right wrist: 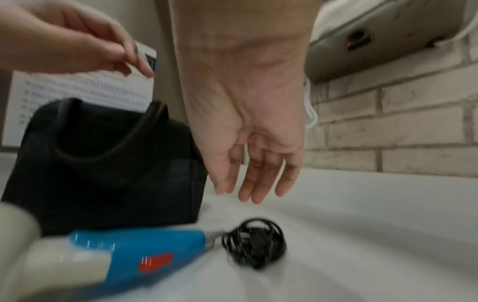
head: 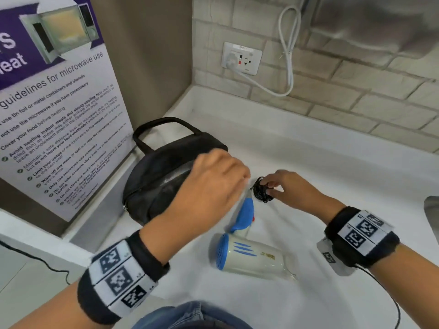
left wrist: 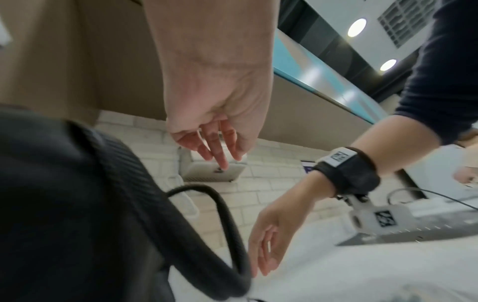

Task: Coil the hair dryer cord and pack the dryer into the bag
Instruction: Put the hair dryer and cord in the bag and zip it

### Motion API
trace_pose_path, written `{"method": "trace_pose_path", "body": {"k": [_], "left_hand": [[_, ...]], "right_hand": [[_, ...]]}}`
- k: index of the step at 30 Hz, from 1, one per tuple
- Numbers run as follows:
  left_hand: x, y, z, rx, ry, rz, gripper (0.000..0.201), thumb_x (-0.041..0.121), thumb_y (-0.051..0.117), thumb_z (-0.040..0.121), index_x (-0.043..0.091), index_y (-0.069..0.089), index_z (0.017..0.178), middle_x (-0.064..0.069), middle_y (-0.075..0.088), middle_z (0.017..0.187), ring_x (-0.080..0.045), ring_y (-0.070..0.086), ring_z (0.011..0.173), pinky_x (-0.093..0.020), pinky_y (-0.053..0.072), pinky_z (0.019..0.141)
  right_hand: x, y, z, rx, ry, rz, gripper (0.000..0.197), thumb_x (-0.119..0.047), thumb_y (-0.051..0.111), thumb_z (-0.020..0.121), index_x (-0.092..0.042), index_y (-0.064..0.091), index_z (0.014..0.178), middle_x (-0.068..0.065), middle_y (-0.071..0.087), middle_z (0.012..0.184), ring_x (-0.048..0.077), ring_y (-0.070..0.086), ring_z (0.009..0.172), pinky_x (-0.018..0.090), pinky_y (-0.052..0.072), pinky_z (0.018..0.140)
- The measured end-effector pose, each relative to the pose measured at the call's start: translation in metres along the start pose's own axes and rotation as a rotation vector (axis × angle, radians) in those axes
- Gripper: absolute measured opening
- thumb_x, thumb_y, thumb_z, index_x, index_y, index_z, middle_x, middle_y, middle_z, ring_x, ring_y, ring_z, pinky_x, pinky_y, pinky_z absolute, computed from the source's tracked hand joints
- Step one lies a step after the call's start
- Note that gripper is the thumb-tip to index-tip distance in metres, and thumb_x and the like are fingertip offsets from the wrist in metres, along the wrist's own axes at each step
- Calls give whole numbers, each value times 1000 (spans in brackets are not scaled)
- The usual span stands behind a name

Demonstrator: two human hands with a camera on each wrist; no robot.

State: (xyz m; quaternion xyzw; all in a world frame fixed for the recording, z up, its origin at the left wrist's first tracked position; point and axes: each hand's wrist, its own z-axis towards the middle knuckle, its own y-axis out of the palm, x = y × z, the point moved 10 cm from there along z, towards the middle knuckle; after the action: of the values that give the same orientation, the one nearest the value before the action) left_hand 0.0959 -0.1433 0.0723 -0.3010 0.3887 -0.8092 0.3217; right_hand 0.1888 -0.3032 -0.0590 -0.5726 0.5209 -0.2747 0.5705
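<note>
The white and blue hair dryer [head: 251, 257] lies on its side on the white counter [head: 332, 167], its blue handle [right wrist: 145, 251] pointing away from me. Its black cord [head: 262, 192] sits coiled in a small bundle at the handle's end, also visible from the right wrist as the cord bundle [right wrist: 254, 245]. My right hand [head: 275, 186] hovers just over the bundle; in the right wrist view its fingers [right wrist: 253, 183] are straight and hold nothing. The black bag [head: 164, 176] lies to the left with its zip mouth open. My left hand [head: 228, 172] hangs relaxed above that mouth, empty.
A microwave guidelines poster [head: 54, 115] leans against the left wall behind the bag. On the brick back wall are a socket [head: 241, 58] and a looped white cable [head: 288, 51]. A grey metal edge [head: 432, 214] shows at the far right.
</note>
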Motion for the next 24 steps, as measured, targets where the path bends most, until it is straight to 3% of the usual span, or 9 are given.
{"method": "trace_pose_path", "body": {"k": [4, 6, 9, 11, 14, 18, 22, 24], "left_hand": [[42, 66, -13, -212, 190, 24, 8, 20, 58, 84, 19, 65, 85, 4, 64, 79, -21, 59, 82, -37, 48, 71], [53, 100, -25, -362, 217, 19, 15, 26, 55, 84, 18, 66, 87, 2, 65, 79, -21, 61, 80, -34, 50, 71], [53, 153, -55, -734, 144, 23, 43, 44, 48, 90, 9, 53, 114, -9, 61, 107, -28, 53, 101, -37, 38, 88], [51, 172, -74, -881, 94, 4, 60, 54, 54, 84, 9, 43, 123, -9, 55, 117, -29, 48, 107, -39, 33, 91], [52, 184, -88, -921, 96, 2, 80, 57, 66, 72, 13, 35, 131, -7, 54, 120, -27, 45, 111, -43, 28, 94], [55, 186, -91, -895, 143, 71, 84, 42, 74, 68, 18, 29, 135, -6, 54, 121, -28, 44, 110, -44, 26, 90], [45, 172, -82, -863, 29, -103, 78, 40, 73, 69, 21, 31, 132, -4, 52, 119, -25, 43, 110, -39, 27, 85], [38, 161, -76, -855, -62, -231, 79, 41, 74, 69, 24, 30, 134, -3, 50, 122, -23, 43, 113, -37, 30, 90]], "right_hand": [[14, 42, 1, -126, -18, -95, 35, -28, 62, 84, -27, 58, 118, 3, 59, 105, 25, 56, 98, 35, 45, 80], [16, 55, 2, -141, -34, -151, 43, -29, 64, 82, -26, 53, 124, 4, 57, 111, 28, 54, 101, 37, 44, 80], [19, 60, 5, -118, -24, -233, 52, -26, 64, 83, -23, 44, 131, 7, 54, 116, 30, 50, 103, 36, 38, 82], [19, 62, 8, -107, -19, -294, 54, -25, 63, 83, -24, 40, 132, 7, 53, 119, 29, 48, 105, 37, 35, 86], [17, 60, 9, -54, -38, -324, 53, -22, 62, 84, -23, 40, 132, 5, 54, 121, 28, 48, 107, 37, 34, 87], [15, 56, 10, -11, -71, -240, 53, -15, 60, 82, -14, 42, 132, 10, 61, 114, 30, 55, 101, 35, 38, 81], [16, 54, 10, -16, -111, -181, 54, -11, 62, 77, -10, 47, 129, 11, 66, 103, 31, 61, 92, 28, 35, 76], [18, 52, 9, -7, -116, -170, 53, -13, 62, 77, -12, 48, 128, 8, 65, 105, 30, 60, 95, 30, 33, 83]]}}
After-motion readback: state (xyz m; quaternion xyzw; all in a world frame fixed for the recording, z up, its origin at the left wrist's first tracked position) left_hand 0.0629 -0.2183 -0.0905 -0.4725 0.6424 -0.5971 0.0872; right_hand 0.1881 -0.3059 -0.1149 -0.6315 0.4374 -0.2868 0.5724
